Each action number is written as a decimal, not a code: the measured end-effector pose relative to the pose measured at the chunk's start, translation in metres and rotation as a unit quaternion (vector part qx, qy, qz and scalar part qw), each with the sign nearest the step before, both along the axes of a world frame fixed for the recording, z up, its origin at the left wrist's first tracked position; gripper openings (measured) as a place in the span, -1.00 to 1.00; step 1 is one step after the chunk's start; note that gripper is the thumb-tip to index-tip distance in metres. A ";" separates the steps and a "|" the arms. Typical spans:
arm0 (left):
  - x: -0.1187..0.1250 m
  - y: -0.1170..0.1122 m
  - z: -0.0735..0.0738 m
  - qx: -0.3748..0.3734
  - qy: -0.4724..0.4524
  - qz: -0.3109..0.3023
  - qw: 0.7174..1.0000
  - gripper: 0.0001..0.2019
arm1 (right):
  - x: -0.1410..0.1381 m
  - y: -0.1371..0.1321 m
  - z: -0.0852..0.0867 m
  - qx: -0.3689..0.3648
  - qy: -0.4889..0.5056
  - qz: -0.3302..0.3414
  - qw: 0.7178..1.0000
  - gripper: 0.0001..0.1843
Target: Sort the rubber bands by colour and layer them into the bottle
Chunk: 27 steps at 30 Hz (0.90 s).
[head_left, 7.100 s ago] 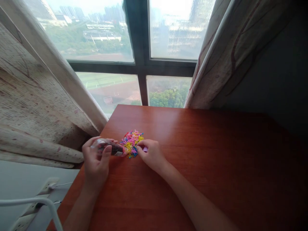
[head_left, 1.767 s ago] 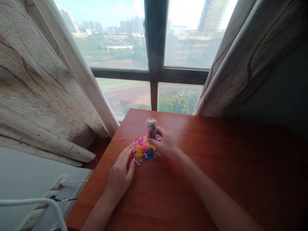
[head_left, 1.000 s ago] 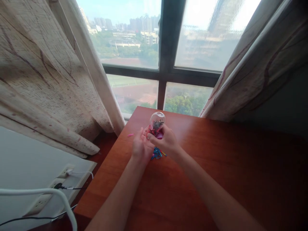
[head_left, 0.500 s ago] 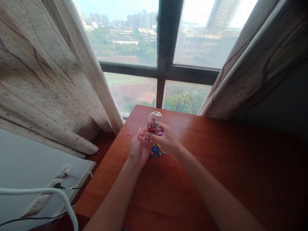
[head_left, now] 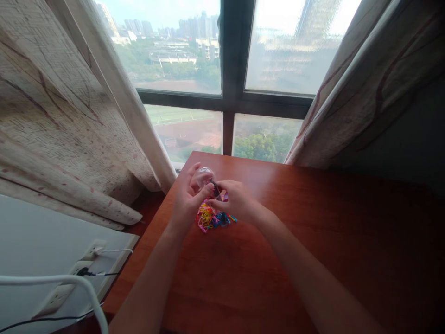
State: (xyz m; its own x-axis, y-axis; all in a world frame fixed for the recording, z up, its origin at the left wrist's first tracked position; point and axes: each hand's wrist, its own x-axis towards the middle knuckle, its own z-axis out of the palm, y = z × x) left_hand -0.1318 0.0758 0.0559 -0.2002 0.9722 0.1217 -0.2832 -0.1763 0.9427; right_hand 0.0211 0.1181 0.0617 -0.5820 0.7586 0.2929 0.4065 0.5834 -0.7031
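Observation:
My left hand (head_left: 186, 197) is wrapped round a clear, rounded plastic jar (head_left: 205, 174), tilted, with its rounded end up and away from me. Dark pieces (head_left: 214, 188) show at the jar's lower right end. There my right hand (head_left: 238, 199) closes its thumb and fingers on the jar's edge; its fingertips are partly hidden. Below both hands a pile of small coloured loops (head_left: 206, 218), pink, yellow, red and blue, lies on the table. They are long and thin, too small to name surely. Something purple (head_left: 225, 197) shows just behind my right fingers.
The brown wooden table (head_left: 243, 269) reaches to the window (head_left: 227, 104). Patterned curtains (head_left: 69, 106) hang on both sides. At the lower left are wall sockets (head_left: 74, 273) with plugged-in leads and a thick white cable (head_left: 83, 283).
The jar has moved down and left and tipped over, and my left hand now wraps its side. More coloured loops lie in the pile. The view has shifted slightly.

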 end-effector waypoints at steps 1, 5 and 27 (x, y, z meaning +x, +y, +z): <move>-0.005 -0.001 0.001 -0.003 -0.003 0.012 1.000 -0.36 | 0.003 -0.003 -0.004 -0.009 0.021 -0.011 1.000 -0.72; -0.022 -0.004 0.006 -0.015 -0.047 0.078 0.996 -0.52 | 0.016 -0.028 -0.023 -0.094 0.131 -0.096 0.982 -0.78; -0.011 -0.007 0.017 -0.072 -0.076 0.026 0.994 -0.70 | -0.019 -0.057 -0.033 -0.114 0.119 0.029 0.986 -0.29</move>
